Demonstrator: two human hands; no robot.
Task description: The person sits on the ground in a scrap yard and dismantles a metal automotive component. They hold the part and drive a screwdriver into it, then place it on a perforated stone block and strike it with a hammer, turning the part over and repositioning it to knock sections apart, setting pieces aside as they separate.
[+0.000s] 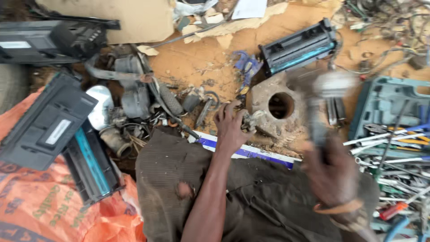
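The small metal part (247, 122) sits against the near-left edge of the holed stone block (275, 107), pinched in the left hand (230, 130). The right hand (331, 172), closed around a hammer (327, 89), is blurred above the block's right side. A glancing blow could hit the fingers (233, 107) so close by, or fling the part toward the toolbox (385, 103) right of the block.

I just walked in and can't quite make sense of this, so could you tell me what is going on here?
A person sits on sandy ground among scrap parts. Their left hand holds a small metal part against a heavy block with a round hole. Their right hand grips a hammer, blurred with motion above the block. Printer cartridges lie to the left, an open toolbox of wrenches to the right.
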